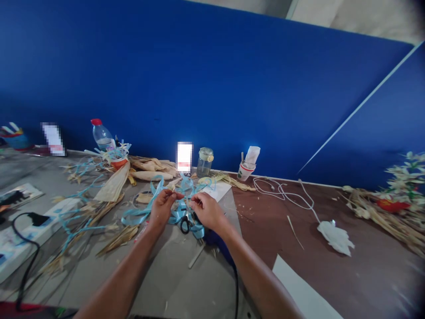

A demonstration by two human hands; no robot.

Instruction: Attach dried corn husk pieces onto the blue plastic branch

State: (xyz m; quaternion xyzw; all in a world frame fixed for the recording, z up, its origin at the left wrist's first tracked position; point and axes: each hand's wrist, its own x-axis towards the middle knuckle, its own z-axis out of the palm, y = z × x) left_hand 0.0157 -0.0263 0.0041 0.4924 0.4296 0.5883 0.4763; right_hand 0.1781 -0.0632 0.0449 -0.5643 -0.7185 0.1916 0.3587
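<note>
My left hand [162,209] is closed in a pinch, thumb and forefinger together, just left of the middle of the desk. Facing it across a small gap, my right hand [208,210] has its fingers curled and pinched too. Whatever sits between the fingertips is too small to make out. Loops of light blue ribbon [139,217] lie beneath and around both hands. Below the gap are black-handled scissors [184,225], their blades hidden. Under my right forearm is a dark blue tool [219,243] with a black cord, partly covered.
Dried husks [149,165], blue-wrapped stems [76,230] and a white power strip [40,230] occupy the left. Along the blue partition stand a bottle [102,136], a glass jar [205,163] and a paper cup [246,171]. A white cable [282,192] lies to the right.
</note>
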